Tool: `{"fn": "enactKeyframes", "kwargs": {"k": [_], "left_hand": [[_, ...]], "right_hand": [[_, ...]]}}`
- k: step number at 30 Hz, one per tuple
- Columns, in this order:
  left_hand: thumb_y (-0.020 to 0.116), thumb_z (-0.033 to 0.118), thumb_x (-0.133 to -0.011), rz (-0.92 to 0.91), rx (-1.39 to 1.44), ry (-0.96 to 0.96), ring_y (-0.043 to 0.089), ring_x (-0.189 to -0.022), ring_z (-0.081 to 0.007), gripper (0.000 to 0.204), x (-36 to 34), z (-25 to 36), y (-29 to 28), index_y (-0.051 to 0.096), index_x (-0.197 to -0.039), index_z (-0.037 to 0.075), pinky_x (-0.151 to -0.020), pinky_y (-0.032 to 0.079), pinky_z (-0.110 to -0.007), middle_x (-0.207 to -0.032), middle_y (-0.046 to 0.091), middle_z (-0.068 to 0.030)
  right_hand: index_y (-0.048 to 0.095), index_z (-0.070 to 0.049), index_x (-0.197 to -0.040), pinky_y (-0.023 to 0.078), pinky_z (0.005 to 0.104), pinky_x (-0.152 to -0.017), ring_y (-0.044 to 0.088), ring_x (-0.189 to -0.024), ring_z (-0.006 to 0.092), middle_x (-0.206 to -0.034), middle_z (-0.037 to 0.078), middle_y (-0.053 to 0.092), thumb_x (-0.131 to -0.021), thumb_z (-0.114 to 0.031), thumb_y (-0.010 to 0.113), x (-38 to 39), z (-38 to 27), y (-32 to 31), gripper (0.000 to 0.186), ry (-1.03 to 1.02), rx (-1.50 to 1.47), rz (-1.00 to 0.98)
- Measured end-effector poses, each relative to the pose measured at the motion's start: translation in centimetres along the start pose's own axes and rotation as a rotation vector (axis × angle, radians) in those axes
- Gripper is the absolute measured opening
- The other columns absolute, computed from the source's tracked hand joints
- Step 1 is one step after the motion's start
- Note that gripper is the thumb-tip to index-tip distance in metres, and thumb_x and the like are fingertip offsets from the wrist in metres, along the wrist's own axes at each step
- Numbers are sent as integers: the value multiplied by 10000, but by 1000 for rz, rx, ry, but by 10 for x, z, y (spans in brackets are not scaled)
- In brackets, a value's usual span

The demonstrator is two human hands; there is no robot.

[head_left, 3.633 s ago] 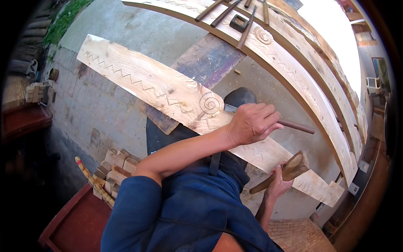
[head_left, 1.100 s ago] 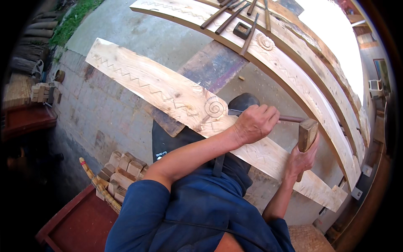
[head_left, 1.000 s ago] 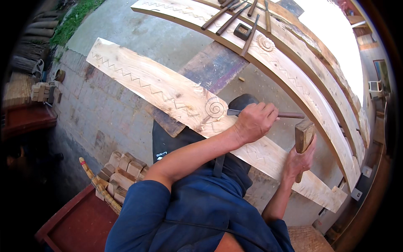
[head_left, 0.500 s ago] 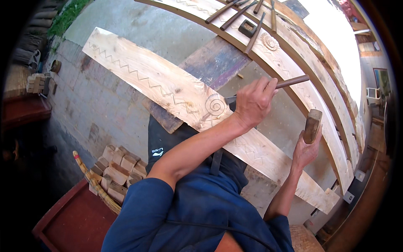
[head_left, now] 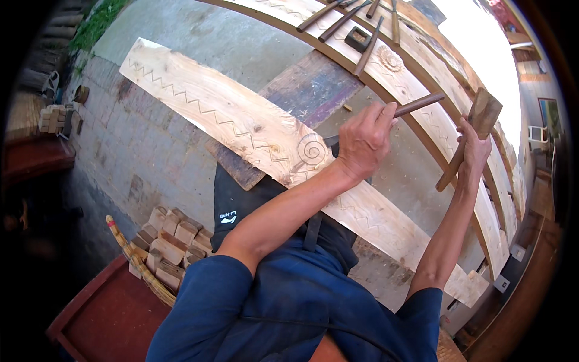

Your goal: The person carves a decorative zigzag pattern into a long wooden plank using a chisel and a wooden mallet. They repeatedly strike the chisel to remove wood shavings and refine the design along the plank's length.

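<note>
A pale plank [head_left: 202, 105] lies slantwise before me, with a zigzag line cut along it and a carved spiral [head_left: 312, 149] near its middle. My left hand [head_left: 365, 142] is wrapped round the dark wooden handle of a chisel [head_left: 420, 104], whose blade meets the right side of the spiral. Out to the right, my right hand [head_left: 475, 148] grips a wooden mallet [head_left: 484, 113]. Its block head is raised, apart from the chisel's handle end, and its handle slants down toward the plank. My left fist hides part of the chisel.
Beyond the plank, long curved boards [head_left: 416, 81] carry several loose chisels [head_left: 339, 23], a small dark square-holed block [head_left: 358, 39] and a carved rosette [head_left: 389, 58]. A dark board [head_left: 310, 90] crosses beneath the plank. At lower left, a wicker basket [head_left: 142, 268] holds wood blocks beside a red tray [head_left: 102, 314].
My right hand has swung the mallet up and to the right, away from me. The chisel's handle end has risen slightly, while its blade stays by the spiral.
</note>
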State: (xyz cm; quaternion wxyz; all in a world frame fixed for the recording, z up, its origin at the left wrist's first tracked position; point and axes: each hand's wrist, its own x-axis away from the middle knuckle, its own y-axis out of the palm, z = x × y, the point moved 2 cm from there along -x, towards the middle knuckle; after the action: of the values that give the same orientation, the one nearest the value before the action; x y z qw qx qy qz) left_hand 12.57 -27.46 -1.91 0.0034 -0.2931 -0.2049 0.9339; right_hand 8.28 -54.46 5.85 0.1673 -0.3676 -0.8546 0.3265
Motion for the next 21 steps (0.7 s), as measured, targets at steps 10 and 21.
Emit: {"fn": "enactKeyframes", "kwargs": {"k": [10, 21], "left_hand": [[797, 89, -891, -20, -30, -55, 694, -780, -308, 326, 0, -5, 1, 740, -1212, 102, -631, 522, -431, -934, 646, -82], [786, 79, -896, 41, -10, -39, 689, -776, -317, 367, 0, -7, -1, 737, -1259, 88, -634, 523, -431, -942, 658, -88]], "right_hand": [[652, -20, -1417, 552, 394, -878, 719, -939, 264, -1063, 153, 761, -815, -219, 777, -35, -31, 21, 646, -453, 431, -141], [615, -127, -1514, 536, 440, -1037, 724, -1180, 354, -1285, 187, 759, -846, -184, 803, 3, -20, 22, 696, -329, 378, 4]]}}
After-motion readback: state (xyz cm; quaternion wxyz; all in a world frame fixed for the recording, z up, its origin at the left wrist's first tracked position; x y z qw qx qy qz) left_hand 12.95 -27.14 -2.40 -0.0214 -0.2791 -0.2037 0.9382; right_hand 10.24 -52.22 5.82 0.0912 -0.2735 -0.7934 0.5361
